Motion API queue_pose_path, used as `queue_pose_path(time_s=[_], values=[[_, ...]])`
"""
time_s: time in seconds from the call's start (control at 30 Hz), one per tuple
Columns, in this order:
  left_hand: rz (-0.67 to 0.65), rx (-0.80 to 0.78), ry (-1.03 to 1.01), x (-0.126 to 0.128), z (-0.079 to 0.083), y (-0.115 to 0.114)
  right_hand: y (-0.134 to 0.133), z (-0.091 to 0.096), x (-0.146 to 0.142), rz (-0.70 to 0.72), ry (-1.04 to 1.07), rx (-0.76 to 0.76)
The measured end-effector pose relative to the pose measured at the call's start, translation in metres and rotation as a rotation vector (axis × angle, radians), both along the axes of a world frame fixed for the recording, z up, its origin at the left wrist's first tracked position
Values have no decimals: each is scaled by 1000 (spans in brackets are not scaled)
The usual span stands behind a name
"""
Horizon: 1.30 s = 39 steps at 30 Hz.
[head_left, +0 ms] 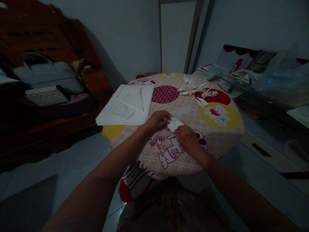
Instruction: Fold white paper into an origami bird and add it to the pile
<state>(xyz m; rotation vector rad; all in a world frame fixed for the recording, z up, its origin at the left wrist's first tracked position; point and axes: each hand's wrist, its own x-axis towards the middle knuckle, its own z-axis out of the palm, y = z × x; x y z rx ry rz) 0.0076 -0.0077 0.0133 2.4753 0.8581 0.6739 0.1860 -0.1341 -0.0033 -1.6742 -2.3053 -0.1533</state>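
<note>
Round table w/ a cartoon-print cloth, us at 6 o'clock. Both hands were down near the table's centre, on a small white paper piece. Our left hand sat at the piece's 9 o'clock edge, fingers curled onto it. Our right hand came in from its 5 o'clock, fingertips on the near corner. The hands were close together but not touching — the piece lay between them. Light was poor, so we couldn't tell if either hand pinched the paper or only pressed it flat.

Progress, as we judged it: some work looked done. A cluster of folded paper shapes lay at approx. 12 o'clock on the cloth, w/ two smaller folded bits just beside it toward 1 o'clock. The piece under our hands looked partly creased, not finished, but it was too small and dim to say how many folds. A flat slip lay just beyond it, toward 12. Plenty of stock was left: a stack of printed sheets at 10 o'clock, overhanging the table edge a little.

Containers: a grey bag sat on the wooden bench well off at 9 o'clock, closed, contents hidden. At 2–3 o'clock, off the table, a clear plastic bag lay on a side shelf — something pale inside, couldn't say what. Some booklets were piled loose near 1 o'clock, not in anything.
</note>
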Motion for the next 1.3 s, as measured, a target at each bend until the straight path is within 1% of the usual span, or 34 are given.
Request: queue_pose_path(time_s=[0.1, 0.17, 0.27, 0.4, 0.5, 0.57, 0.73, 0.83, 0.93, 1.1, 1.3], values=[[15, -28, -28, -2, -2, 1, -1, 2, -1, -36, 10, 10], [-6, -2, -8, 1, -2, 0, -2, 4, -2, -34, 4, 18], [-37, 69, 88, 9, 1, -2, -6, 6, 1, -15, 28, 39], [10, 119, 235, 22, 3, -2, -11, 4, 9, -2, 119, 43], [21, 141, 293, 26, 3, 1, -13, 3, 13, 8, 137, 37], [7, 153, 279, 26, 3, 2, -15, 1, 13, 7, 157, 46], [-7, 138, 171, 20, -2, 1, -16, -8, 13, -25, 281, 134], [-7, 125, 115, 18, -5, 0, -16, -12, 14, -47, 315, 135], [-8, 130, 95, 18, -6, -1, -15, -12, 12, -58, 302, 105], [-24, 163, 82, 17, -9, 0, -16, -10, 8, -58, 202, 76], [-5, 298, 167, 24, -11, -4, -18, -9, 5, -65, 107, 66]])
